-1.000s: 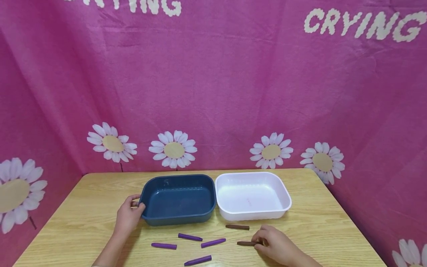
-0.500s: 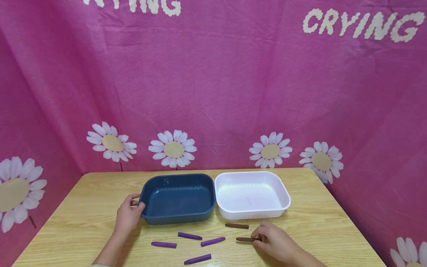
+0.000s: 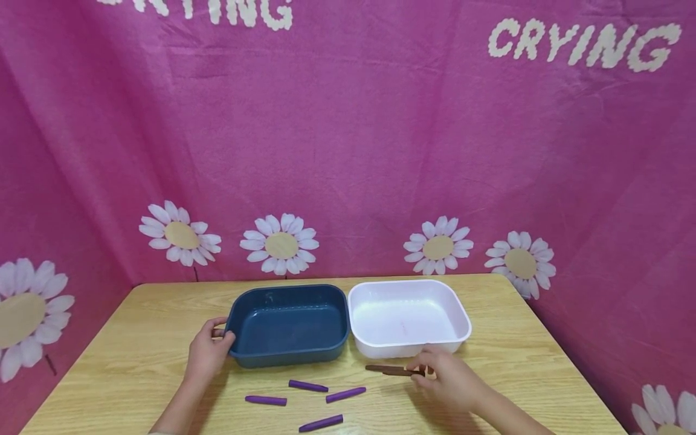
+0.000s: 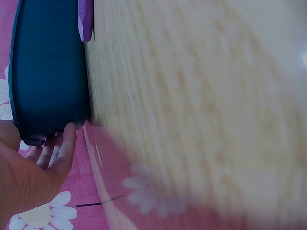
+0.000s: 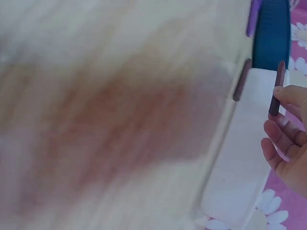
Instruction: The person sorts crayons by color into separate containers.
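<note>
My left hand (image 3: 208,351) grips the left end of a dark blue plastic tub (image 3: 293,357); in the left wrist view its fingers (image 4: 67,143) lie against the tub's outer wall. Between thumb and forefinger, my right hand (image 3: 450,379) pinches a brown crayon (image 3: 397,373), raised above the table in front of a white tub (image 3: 413,350). A second brown crayon (image 3: 375,368) lies on the table, partly covered by the held one in the head view. The right wrist view shows the held crayon (image 5: 278,88) apart from the lying crayon (image 5: 242,80).
Several purple crayons (image 3: 345,394) lie scattered on the wooden table (image 3: 136,344) before the tubs. The two tubs stand side by side with rims meeting. A pink cloth (image 3: 348,151) printed with daisies and letters hangs behind and at both sides.
My right hand has lifted the brown crayon off the table and carried it forward, close to the white tub's front. My left hand keeps its hold on the blue tub.
</note>
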Motion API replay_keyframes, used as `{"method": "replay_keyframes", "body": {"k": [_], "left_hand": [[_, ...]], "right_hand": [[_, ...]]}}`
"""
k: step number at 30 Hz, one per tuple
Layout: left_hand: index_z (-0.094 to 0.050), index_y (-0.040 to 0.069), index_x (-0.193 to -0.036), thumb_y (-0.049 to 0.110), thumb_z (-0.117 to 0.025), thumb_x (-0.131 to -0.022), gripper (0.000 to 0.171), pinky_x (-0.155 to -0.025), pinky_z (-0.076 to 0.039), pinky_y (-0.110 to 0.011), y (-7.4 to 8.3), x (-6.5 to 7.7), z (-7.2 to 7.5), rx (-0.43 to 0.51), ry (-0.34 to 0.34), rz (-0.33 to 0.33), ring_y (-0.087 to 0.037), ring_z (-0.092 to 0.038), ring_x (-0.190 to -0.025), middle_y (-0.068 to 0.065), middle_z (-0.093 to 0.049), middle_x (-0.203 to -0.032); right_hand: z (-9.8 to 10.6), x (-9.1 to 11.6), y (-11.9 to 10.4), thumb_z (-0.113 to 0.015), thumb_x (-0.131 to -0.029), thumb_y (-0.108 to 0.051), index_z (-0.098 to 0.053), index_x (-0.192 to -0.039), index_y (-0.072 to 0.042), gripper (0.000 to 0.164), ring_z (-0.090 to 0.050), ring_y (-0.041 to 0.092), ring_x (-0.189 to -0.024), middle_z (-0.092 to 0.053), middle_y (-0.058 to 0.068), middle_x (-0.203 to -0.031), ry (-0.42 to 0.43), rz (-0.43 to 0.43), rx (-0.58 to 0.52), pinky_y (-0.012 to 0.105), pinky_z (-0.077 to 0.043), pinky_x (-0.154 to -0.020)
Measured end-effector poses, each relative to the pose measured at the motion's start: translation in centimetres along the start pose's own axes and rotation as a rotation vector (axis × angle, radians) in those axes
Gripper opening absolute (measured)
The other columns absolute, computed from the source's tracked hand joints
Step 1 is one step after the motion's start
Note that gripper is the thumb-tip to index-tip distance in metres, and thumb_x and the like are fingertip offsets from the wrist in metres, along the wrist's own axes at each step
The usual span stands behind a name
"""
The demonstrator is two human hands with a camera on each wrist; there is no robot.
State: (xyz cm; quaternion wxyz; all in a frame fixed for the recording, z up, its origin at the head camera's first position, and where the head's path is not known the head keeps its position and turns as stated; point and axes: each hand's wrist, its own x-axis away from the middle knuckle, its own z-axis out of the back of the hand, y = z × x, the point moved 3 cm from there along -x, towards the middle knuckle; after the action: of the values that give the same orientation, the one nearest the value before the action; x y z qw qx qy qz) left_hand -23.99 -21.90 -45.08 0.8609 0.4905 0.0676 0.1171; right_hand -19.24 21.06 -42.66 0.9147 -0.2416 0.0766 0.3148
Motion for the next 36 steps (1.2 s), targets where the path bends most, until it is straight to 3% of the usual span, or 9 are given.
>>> {"method": "replay_keyframes", "body": {"k": [15, 24, 36], "left_hand": [[-0.045, -0.003, -0.13, 0.011, -0.05, -0.088, 0.045, -0.06, -0.054, -0.026, -0.2, 0.0, 0.0, 0.015, -0.006, 0.013, -0.016, -0.064, -0.081, -0.025, -0.057, -0.109], [-0.043, -0.004, -0.131, 0.011, -0.049, -0.088, 0.045, -0.063, -0.056, -0.03, -0.1, 0.0, 0.1, 0.029, -0.016, 0.018, -0.018, -0.064, -0.083, -0.026, -0.055, -0.111], [-0.046, -0.004, -0.128, 0.011, -0.051, -0.087, 0.044, -0.058, -0.047, -0.02, 0.2, 0.0, 0.2, -0.012, 0.006, -0.007, -0.013, -0.063, -0.077, -0.025, -0.058, -0.106]], "right_hand": [[1.7, -2.0, -0.1, -0.07, -0.08, -0.01, -0.069, -0.087, -0.015, 0.01, -0.052, 0.003, -0.07, -0.055, -0.011, -0.077, 0.062, 0.031, 0.021, 0.016, -0.044, -0.06], [2.2, -3.9, -0.8, -0.069, -0.081, -0.013, -0.069, -0.089, -0.015, 0.008, -0.052, 0.004, -0.07, -0.055, -0.009, -0.077, 0.032, 0.035, 0.027, 0.016, -0.042, -0.059], [2.2, -6.0, -1.2, -0.068, -0.081, -0.013, -0.069, -0.089, -0.015, 0.008, -0.05, 0.005, -0.066, -0.055, -0.007, -0.075, 0.015, 0.031, 0.06, 0.017, -0.04, -0.059]]}}
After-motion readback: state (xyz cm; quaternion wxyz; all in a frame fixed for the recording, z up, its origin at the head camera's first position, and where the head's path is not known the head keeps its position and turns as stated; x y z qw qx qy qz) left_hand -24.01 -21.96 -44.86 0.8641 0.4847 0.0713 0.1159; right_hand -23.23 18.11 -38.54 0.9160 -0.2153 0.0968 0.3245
